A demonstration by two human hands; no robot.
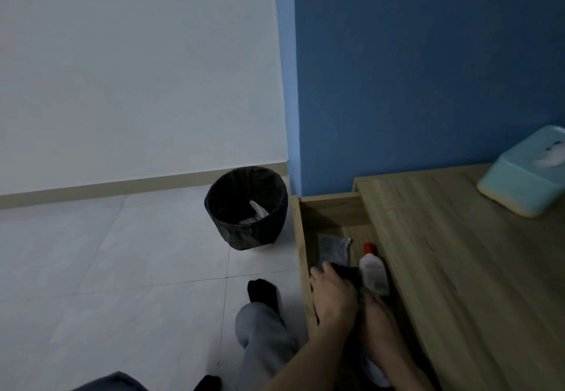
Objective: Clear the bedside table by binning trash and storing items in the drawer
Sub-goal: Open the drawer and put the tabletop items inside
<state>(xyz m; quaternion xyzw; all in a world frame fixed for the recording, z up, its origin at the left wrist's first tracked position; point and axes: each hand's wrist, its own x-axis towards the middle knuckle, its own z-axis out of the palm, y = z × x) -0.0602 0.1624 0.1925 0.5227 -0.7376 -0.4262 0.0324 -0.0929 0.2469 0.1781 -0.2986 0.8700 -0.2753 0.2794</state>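
Both my hands are down in the open drawer (333,211). Left hand (333,297) has its fingers curled over a black cloth thing (347,271), right beside the red-capped lotion bottle (373,273). Right hand (379,322) is in shadow by the bedside table (458,268) edge, and I can't tell what its fingers are doing. The lined bin (246,207) sits on the floor nearby.

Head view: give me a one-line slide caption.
Left hand and right hand reach into the open drawer beside a red-capped bottle, with the black bin on the floor nearby.
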